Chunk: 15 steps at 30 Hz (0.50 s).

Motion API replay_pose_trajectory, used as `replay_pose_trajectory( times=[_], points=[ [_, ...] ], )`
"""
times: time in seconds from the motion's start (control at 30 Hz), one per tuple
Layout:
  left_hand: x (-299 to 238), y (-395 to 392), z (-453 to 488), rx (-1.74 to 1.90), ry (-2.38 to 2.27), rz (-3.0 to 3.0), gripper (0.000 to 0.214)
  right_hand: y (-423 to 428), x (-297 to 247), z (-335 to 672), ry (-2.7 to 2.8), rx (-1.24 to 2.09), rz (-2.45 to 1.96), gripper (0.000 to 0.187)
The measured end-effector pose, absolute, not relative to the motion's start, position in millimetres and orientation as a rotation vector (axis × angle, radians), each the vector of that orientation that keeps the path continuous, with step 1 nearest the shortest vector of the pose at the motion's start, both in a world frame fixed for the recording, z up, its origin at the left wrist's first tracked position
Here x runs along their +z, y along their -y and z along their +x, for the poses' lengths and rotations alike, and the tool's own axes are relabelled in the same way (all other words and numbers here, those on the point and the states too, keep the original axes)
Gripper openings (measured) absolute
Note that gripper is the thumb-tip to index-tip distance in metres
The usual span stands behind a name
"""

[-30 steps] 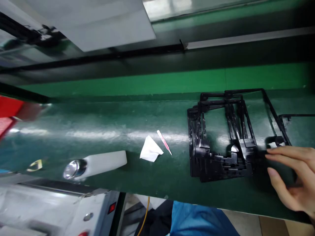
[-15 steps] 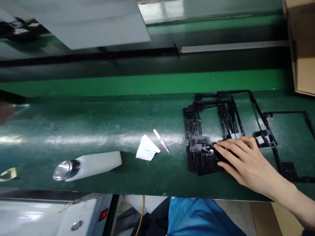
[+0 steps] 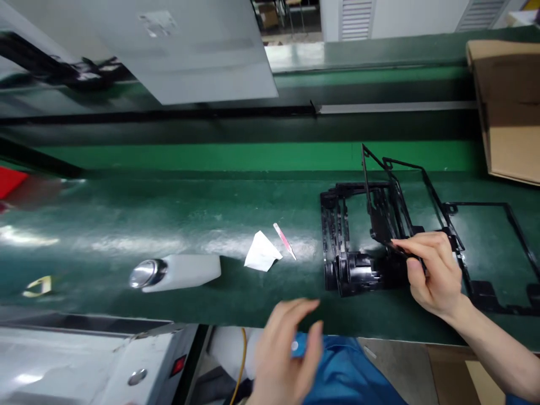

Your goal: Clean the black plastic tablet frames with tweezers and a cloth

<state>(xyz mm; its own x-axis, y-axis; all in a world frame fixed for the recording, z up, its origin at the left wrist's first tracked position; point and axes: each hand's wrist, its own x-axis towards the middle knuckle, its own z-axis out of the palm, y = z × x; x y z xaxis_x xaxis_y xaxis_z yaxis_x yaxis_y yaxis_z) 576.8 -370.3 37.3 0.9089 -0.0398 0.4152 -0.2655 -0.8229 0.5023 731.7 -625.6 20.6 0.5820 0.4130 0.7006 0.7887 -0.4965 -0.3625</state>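
My right hand pinches the lower edge of a thin black rectangular frame, which is tilted up off the stack. Under and left of it lies a stack of similar black frames, overlapping unevenly on the green table. Two more black frames lie to the right, one of them partly behind my right wrist. My left hand hovers at the table's front edge, fingers apart and slightly blurred, holding nothing. Pink-and-white tweezers and a white cloth or paper lie left of the stack.
A white container with a shiny round metal top lies further left, near a yellowish tape-like loop. A cardboard box stands at the back right. A grey-white panel overhangs the back left.
My right hand has taken hold of a black frame and lifted it to a tilt. My left hand has come into view at the bottom. The camera view has shifted.
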Motion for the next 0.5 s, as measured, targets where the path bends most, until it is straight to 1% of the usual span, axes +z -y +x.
replay_pose_trajectory(
  times=[0.13, 0.23, 0.3, 0.43, 0.5],
  points=[
    [15.2, 400.7, 640.3, 0.438, 0.569, 2.615, 0.041, 632.0, 13.1, 728.9, 0.895, -0.798, -2.115, 0.035],
    [0.4, 409.5, 656.4, 0.410, 0.690, 2.688, 0.033, 637.1, 11.9, 728.3, 0.861, -0.844, -2.104, 0.030],
    [-2.9, 406.8, 655.4, 0.464, 0.704, 2.662, 0.030, 640.0, 11.3, 728.8, 0.872, -0.846, -2.111, 0.026],
    [16.3, 387.9, 645.0, 0.665, 0.774, 2.540, 0.035, 643.2, 6.7, 730.7, 0.854, -0.857, -2.101, 0.024],
    [31.8, 371.8, 633.1, 0.690, 0.800, 2.525, 0.036, 643.8, 5.0, 731.5, 0.809, -0.891, -2.056, 0.024]
  ],
)
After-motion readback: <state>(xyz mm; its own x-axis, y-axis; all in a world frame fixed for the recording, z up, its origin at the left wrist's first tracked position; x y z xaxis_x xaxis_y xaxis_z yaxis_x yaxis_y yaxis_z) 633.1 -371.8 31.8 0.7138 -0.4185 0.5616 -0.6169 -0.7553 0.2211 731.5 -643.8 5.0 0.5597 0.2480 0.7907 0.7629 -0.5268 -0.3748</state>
